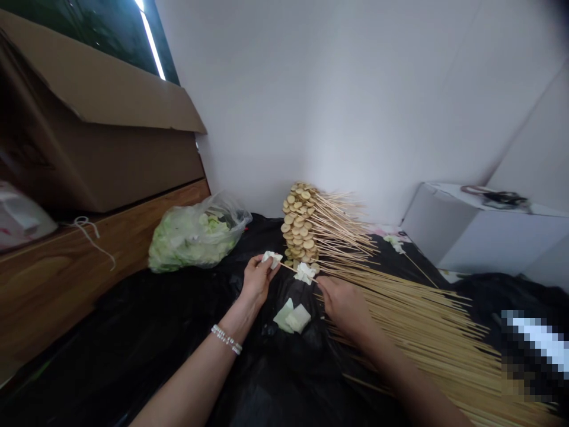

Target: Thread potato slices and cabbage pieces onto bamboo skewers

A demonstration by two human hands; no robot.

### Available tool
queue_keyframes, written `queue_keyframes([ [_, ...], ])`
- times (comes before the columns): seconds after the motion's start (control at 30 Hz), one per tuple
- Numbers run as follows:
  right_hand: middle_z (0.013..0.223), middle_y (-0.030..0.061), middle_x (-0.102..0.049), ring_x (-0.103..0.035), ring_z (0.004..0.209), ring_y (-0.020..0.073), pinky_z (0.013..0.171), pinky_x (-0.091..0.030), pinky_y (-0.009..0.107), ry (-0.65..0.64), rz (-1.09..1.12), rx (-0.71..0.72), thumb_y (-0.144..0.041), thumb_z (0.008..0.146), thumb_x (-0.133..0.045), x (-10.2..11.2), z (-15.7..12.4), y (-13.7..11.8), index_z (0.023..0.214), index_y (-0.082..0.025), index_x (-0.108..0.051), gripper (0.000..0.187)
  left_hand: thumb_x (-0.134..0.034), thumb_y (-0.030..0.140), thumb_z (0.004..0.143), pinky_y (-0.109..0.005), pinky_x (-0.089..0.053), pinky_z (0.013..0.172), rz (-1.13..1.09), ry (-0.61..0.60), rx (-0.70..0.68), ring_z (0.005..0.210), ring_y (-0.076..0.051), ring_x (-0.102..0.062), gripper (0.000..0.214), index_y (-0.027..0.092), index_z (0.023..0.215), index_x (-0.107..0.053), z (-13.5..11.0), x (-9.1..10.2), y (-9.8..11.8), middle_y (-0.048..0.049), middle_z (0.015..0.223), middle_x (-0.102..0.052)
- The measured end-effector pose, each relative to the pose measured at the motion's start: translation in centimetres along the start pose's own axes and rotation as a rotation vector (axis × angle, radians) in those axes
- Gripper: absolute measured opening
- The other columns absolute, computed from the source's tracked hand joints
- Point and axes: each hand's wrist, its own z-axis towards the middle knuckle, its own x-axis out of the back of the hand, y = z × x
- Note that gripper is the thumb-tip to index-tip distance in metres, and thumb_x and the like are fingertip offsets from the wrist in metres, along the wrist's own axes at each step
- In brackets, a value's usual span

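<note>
My left hand (256, 279) pinches a small pale cabbage piece (271, 257) at the tip of a bamboo skewer (291, 268). My right hand (344, 303) is closed round the same skewer's other end, and more pale pieces (304, 273) sit threaded on it between the hands. Two loose cabbage pieces (292, 317) lie on the black plastic sheet (186, 344) just below the hands. Behind them stands a stack of finished skewers (299, 225) with round tan slices.
A plastic bag of green cabbage (193, 237) lies at the left. A large pile of bare bamboo skewers (435, 332) spreads to the right. A cardboard box (98, 136) sits on a wooden ledge (66, 279). A white box (480, 234) stands at the right.
</note>
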Motion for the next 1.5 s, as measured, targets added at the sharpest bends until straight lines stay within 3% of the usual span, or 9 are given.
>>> queue_keyframes([
  [0.23,0.086,0.0046,-0.070,-0.064,0.072,0.0175,0.058,-0.033,0.027,-0.027,-0.048,-0.054,-0.023,0.095,-0.038,0.1,-0.1,-0.2,0.103,-0.024,-0.065,0.028,-0.072,0.010,0.071,-0.032,-0.055,0.082,0.031,-0.074,-0.055,0.081,-0.013,-0.067,0.017,0.013,0.084,-0.063,-0.2,0.1,-0.2,-0.0060,0.087,-0.071],
  [0.5,0.086,0.0059,-0.069,-0.065,0.074,0.0182,0.057,-0.033,0.027,-0.055,-0.102,-0.081,-0.022,0.095,-0.038,0.3,-0.1,-0.6,0.102,-0.024,-0.064,0.027,-0.082,0.026,0.060,-0.032,-0.055,0.079,0.137,-0.093,-0.181,0.080,-0.015,-0.065,0.029,0.013,0.081,-0.067,-0.4,0.2,-1.1,-0.0052,0.085,-0.070],
  [0.9,0.095,0.0071,-0.069,-0.066,0.076,0.0193,0.056,-0.032,0.027,-0.072,-0.138,-0.067,-0.014,0.091,-0.042,0.4,-0.4,-1.6,0.103,-0.021,-0.062,0.024,-0.076,0.023,0.066,-0.026,-0.055,0.074,0.306,-0.085,-0.328,0.080,-0.013,-0.062,0.018,0.015,0.080,-0.069,-0.7,-0.1,-2.2,-0.0037,0.088,-0.067],
  [1.03,0.094,0.0066,-0.069,-0.066,0.078,0.0196,0.056,-0.031,0.028,-0.059,-0.116,-0.065,-0.015,0.092,-0.041,0.3,-0.4,-1.5,0.105,-0.022,-0.062,0.025,-0.078,0.026,0.064,-0.027,-0.055,0.074,0.304,-0.121,-0.293,0.078,-0.013,-0.062,0.022,0.015,0.080,-0.069,-1.4,-0.5,-2.2,-0.0052,0.095,-0.067],
  [1.2,0.092,0.0061,-0.069,-0.066,0.077,0.0190,0.056,-0.032,0.028,-0.067,-0.103,-0.081,-0.019,0.095,-0.039,0.4,-0.4,-1.5,0.104,-0.022,-0.063,0.025,-0.078,0.037,0.063,-0.028,-0.054,0.070,0.305,-0.172,-0.241,0.073,-0.014,-0.061,0.033,0.013,0.083,-0.068,-1.2,-0.3,-1.6,-0.0037,0.080,-0.065],
  [1.33,0.094,0.0055,-0.069,-0.065,0.078,0.0188,0.057,-0.033,0.028,-0.074,-0.106,-0.069,-0.018,0.095,-0.038,0.4,-0.4,-1.5,0.105,-0.023,-0.062,0.027,-0.077,0.043,0.063,-0.024,-0.050,0.061,0.351,-0.099,-0.243,0.067,-0.013,-0.060,0.037,0.013,0.082,-0.067,-0.6,0.1,-1.6,-0.0033,0.076,-0.065],
  [1.5,0.095,0.0055,-0.068,-0.064,0.075,0.0178,0.057,-0.032,0.027,-0.059,-0.103,-0.045,-0.022,0.095,-0.037,0.3,-0.5,-1.5,0.108,-0.024,-0.063,0.028,-0.079,0.039,0.058,-0.022,-0.046,0.055,0.286,-0.023,-0.198,0.060,-0.011,-0.058,0.038,0.012,0.081,-0.065,-0.2,0.3,-1.4,-0.0018,0.071,-0.065],
])
